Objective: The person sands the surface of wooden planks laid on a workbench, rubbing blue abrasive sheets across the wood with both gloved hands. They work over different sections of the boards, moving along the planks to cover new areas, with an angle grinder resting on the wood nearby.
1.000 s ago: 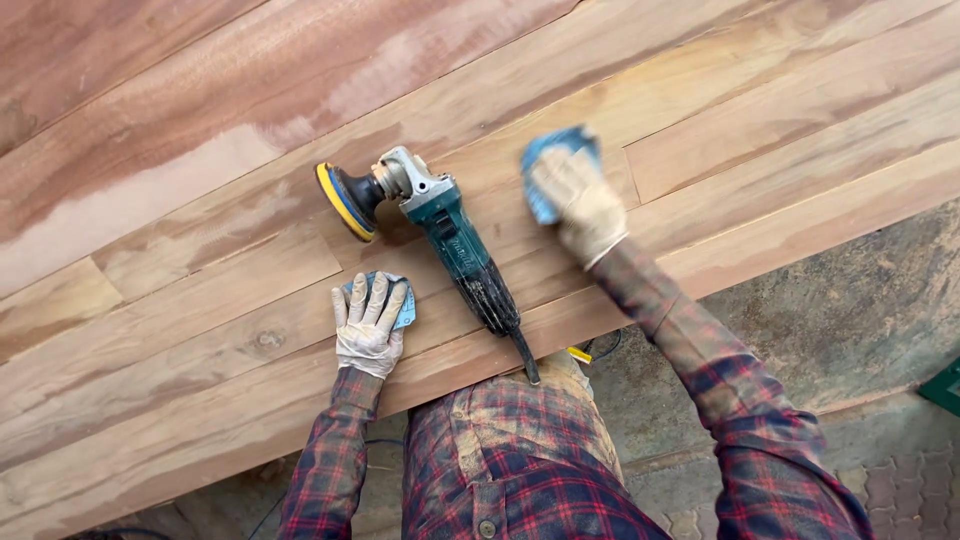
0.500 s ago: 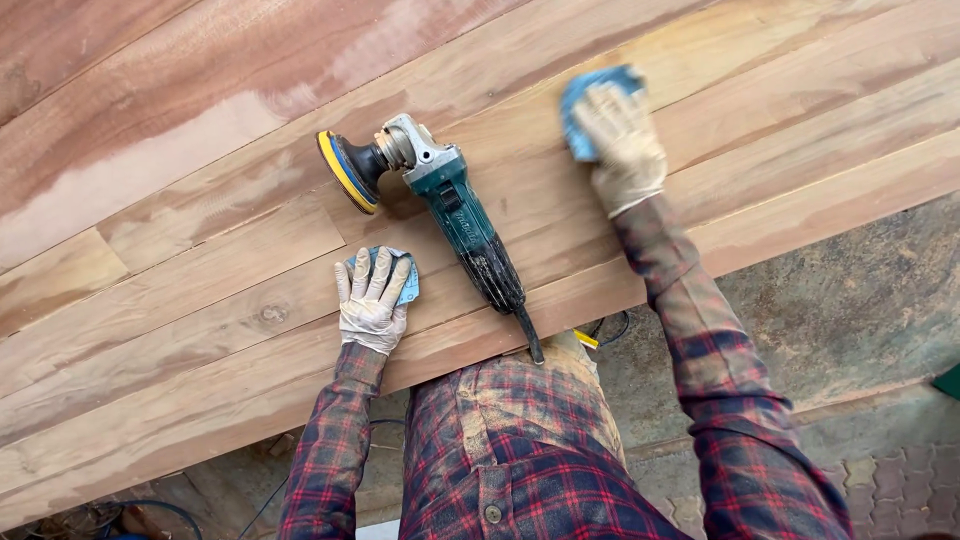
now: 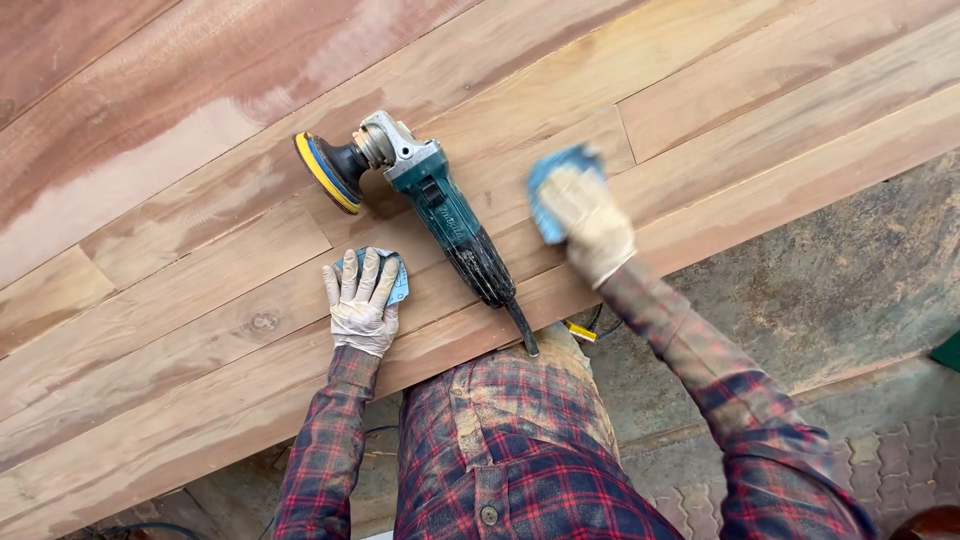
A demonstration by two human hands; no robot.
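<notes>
1. Wooden plank tabletop (image 3: 180,300) carries a teal angle sander with a yellow-edged disc (image 3: 420,200), lying untouched between the hands.
2. Gloved left hand (image 3: 364,300) presses flat on a blue sanding sheet (image 3: 398,280).
3. Gloved right hand (image 3: 590,220) grips another blue sanding sheet (image 3: 550,185) against the wood.

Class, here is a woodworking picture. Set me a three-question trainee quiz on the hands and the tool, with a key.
1. True or false: the angle grinder is held in the right hand.
2. What lies under the left hand? A) a blue sanding sheet B) a hammer C) a chisel
3. Fill in: the grinder rests on the wooden ______, between the two gloved hands.

Key: 1 false, it lies untouched; 2 A; 3 planks. The right hand also presses a blue sheet, though it looks blurred.
</notes>
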